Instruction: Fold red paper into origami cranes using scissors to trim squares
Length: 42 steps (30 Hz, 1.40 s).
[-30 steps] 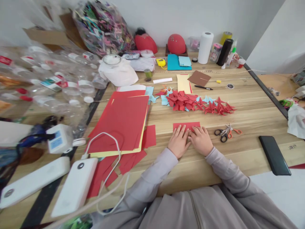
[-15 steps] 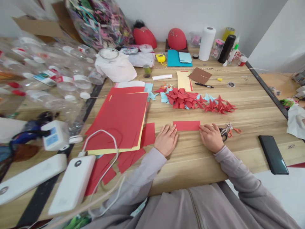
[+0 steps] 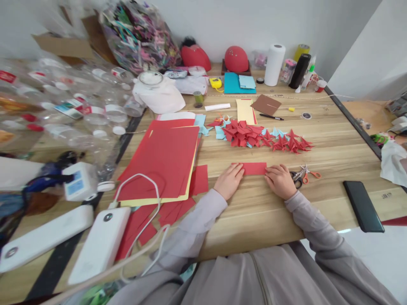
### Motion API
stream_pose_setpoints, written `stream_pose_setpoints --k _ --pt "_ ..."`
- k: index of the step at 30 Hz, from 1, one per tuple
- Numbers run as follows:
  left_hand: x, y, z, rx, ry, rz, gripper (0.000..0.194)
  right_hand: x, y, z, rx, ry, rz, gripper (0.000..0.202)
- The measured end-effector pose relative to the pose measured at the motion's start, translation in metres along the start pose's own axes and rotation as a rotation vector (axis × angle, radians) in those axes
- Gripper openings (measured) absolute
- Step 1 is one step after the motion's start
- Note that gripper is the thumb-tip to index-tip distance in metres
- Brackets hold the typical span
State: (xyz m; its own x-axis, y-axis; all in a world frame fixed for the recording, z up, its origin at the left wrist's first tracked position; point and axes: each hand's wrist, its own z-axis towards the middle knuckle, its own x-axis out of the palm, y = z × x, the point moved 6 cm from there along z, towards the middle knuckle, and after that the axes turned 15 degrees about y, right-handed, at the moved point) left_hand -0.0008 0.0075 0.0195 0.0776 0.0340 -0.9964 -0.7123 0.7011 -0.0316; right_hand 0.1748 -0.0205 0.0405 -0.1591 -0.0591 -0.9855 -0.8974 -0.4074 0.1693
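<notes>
A narrow red paper strip (image 3: 255, 168) lies flat on the wooden table between my hands. My left hand (image 3: 229, 179) rests on its left end, fingers stretched out and lying on the paper. At the right end, my right hand (image 3: 280, 181) touches the edge with its fingertips, the fingers close together and bent a little; whether they pinch the paper is hard to tell. Behind the strip is a heap of folded red paper pieces (image 3: 243, 133) with some light blue ones. Scissors (image 3: 305, 173) lie just right of my right hand.
Stacked red sheets (image 3: 168, 156) lie to the left, beside white power banks (image 3: 100, 243) with a looping cable. Plastic bottles (image 3: 95, 118) crowd the far left. A black phone (image 3: 363, 206) lies at the right edge. Brown paper (image 3: 266, 105) and a pen are farther back.
My left hand has moved right, now covering the left end of the red strip. My right hand stays at the right end. The camera view has shifted slightly.
</notes>
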Motion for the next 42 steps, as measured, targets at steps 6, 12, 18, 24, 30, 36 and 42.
stream_pose_setpoints --k 6,12,18,24,30,36,42 --pt "0.003 -0.006 0.016 0.079 0.07 0.088 0.028 0.006 0.019 0.02 -0.08 0.016 -0.045 0.022" --pt "-0.005 -0.01 0.02 0.074 0.06 0.039 0.028 0.014 0.033 0.042 -0.173 -0.006 -0.103 0.022" --pt "-0.009 -0.021 0.027 0.084 -0.089 -0.013 0.031 0.016 0.032 0.042 -0.201 -0.128 -0.074 0.024" --pt "-0.008 -0.022 0.024 0.124 -0.134 -0.035 0.029 0.014 0.03 0.039 -0.216 -0.141 -0.066 0.025" --pt "-0.012 -0.001 0.013 0.062 -0.133 -0.128 0.028 0.004 0.02 0.035 -0.154 -0.127 -0.065 0.026" --pt "-0.019 0.037 -0.005 -0.059 -0.201 -0.13 0.026 -0.002 -0.002 0.029 -0.068 -0.14 -0.062 0.027" --pt "-0.031 0.036 -0.009 -0.11 -0.302 -0.147 0.025 -0.004 -0.004 0.028 -0.07 -0.19 -0.039 0.026"
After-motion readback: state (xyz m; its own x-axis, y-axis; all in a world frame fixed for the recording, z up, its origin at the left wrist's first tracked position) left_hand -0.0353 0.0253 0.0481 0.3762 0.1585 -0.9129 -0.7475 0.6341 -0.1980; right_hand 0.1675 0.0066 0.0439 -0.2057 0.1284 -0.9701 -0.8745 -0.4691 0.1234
